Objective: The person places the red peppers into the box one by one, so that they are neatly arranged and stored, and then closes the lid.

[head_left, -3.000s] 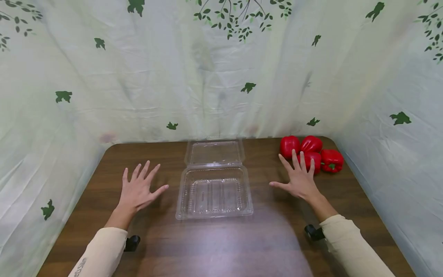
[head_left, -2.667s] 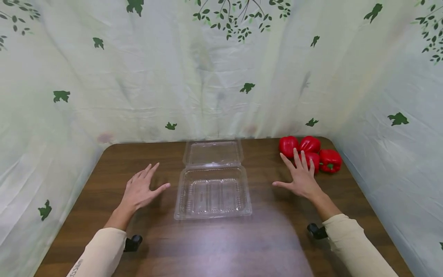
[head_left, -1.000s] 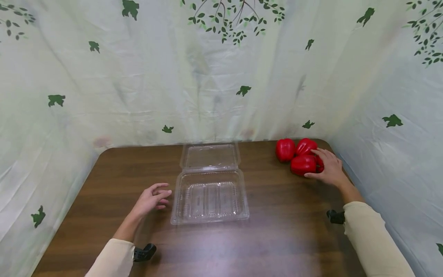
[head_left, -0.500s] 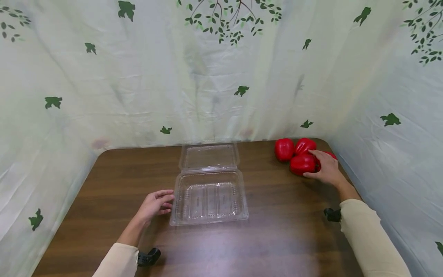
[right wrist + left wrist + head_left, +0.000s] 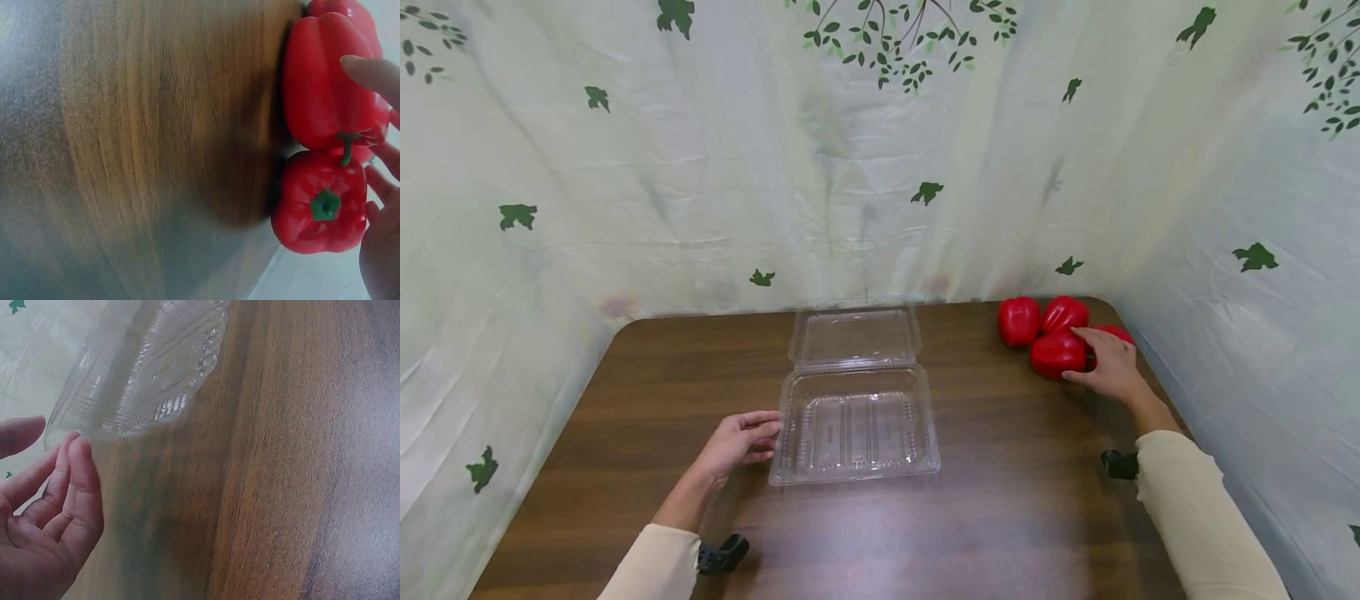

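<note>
In the head view, a hinged clear plastic clamshell container lies with its lid spread back on the wooden table. My left hand is at its left rim; in the left wrist view the thumb and curled fingers lie either side of the edge. At the back right sit red bell peppers in a cluster. My right hand grips the front bell pepper, thumb across its side and fingers by its stem end. Another bell pepper, its green stem facing the wrist camera, sits beside it, mostly behind the hand in the head view.
Two more bell peppers stand behind the gripped one. The wooden table ends at a pale leaf-printed curtain at the back and sides. Black wrist cameras hang from both sleeves.
Both hands were spread over the table. The left has come in to the container's rim, its fingers curling. The right has moved onto the front bell pepper and stayed there this last second.
</note>
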Demonstrator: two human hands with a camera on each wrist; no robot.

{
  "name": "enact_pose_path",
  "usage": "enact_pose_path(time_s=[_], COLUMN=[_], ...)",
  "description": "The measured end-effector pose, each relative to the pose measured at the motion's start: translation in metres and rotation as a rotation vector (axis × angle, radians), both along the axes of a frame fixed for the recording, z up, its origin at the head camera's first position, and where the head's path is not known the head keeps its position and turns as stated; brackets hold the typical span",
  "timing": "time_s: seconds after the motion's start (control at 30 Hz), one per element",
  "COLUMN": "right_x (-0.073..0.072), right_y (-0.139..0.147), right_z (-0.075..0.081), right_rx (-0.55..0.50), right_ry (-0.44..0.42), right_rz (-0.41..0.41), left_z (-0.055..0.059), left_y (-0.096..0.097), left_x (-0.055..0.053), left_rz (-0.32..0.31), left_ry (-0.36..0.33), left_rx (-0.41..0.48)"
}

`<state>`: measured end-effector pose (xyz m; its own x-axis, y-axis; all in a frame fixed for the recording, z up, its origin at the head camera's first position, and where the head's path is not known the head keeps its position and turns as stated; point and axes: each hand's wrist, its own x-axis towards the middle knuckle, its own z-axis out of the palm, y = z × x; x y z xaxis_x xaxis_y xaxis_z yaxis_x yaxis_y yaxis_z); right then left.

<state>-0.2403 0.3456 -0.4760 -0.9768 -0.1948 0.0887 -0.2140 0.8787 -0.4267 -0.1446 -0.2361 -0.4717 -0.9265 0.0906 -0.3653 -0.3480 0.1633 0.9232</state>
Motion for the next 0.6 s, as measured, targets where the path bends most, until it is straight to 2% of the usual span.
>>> enact_pose_path(time_s=[0.6], right_x=[0.0015], right_y=[-0.0010], right_z=[0.0017], right_rx=[0.016], right_ry=[-0.007], right_rz=[-0.029], left_z=[-0.0059], left_y=[0.0047], left_x=[0.0009], left_rz=[0.027], left_ry=[0.016], left_rx=[0.074])
